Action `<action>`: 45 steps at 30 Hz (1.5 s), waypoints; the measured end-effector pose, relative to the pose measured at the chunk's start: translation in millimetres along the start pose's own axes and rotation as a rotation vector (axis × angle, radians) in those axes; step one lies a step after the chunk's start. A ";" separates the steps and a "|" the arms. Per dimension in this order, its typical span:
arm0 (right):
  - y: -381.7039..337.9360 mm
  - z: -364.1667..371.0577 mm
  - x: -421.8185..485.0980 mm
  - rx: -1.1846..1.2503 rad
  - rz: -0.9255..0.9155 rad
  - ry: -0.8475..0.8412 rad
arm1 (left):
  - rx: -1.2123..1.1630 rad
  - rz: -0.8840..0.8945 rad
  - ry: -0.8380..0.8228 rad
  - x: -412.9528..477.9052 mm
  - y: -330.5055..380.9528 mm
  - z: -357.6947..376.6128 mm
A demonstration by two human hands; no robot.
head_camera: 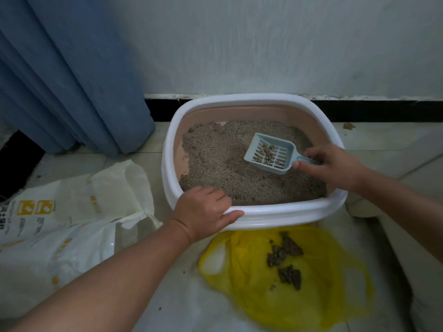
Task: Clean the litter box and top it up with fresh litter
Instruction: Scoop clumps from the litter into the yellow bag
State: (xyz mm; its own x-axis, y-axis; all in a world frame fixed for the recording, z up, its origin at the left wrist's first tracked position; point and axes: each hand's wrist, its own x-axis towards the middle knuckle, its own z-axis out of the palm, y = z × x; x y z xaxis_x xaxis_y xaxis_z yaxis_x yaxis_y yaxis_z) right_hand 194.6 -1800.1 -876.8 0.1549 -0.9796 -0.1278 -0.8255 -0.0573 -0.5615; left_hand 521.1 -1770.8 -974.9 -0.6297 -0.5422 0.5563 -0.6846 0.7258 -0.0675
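A litter box (pixel 282 210) with a white rim and pink inner wall stands on the floor against the wall, filled with grey-brown litter (pixel 220 161). My left hand (pixel 203 212) grips its near rim, fingers curled inside and thumb along the outside. My right hand (pixel 335 164) holds the handle of a pale blue slotted scoop (pixel 271 150), which sits over the litter at the right with a few clumps in it. In front of the box lies a yellow plastic bag (pixel 323 295) with dark waste clumps (pixel 285 257) on it.
A white litter sack (pixel 60 224) with yellow print lies open on the floor at the left. A blue curtain (pixel 67 75) hangs at the back left. The wall with a black skirting (pixel 374 111) runs behind the box. Pale fabric (pixel 407 259) lies at the right.
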 end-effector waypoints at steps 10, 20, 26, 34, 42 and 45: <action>2.2 14.6 -67.5 0.044 0.001 0.150 | -0.021 0.020 -0.035 -0.4 0.5 -4.1; 9.7 38.6 -165.3 0.060 -0.059 0.050 | -0.099 -0.205 -0.145 -32.2 46.1 -28.8; 29.9 66.2 -204.0 -0.151 0.049 -0.203 | -0.078 -0.150 -0.246 -31.1 65.7 -42.1; 28.7 80.5 -210.8 0.048 0.213 -0.282 | -0.269 -0.316 -0.136 3.0 54.4 -45.2; 32.7 78.0 -208.4 -0.010 0.208 -0.167 | -0.254 -0.339 -0.128 5.5 54.5 -40.5; 33.3 75.2 -210.1 -0.068 0.135 -0.082 | -0.237 -0.351 -0.127 5.7 57.9 -43.3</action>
State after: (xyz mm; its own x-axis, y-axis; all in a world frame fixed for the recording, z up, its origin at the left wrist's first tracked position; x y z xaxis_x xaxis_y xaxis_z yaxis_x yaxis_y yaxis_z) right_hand 175.3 -1581.8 -930.1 0.0819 -0.9604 -0.2663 -0.8761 0.0579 -0.4787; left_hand 493.8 -1713.5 -939.8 -0.4244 -0.8100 0.4047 -0.7713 0.5575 0.3071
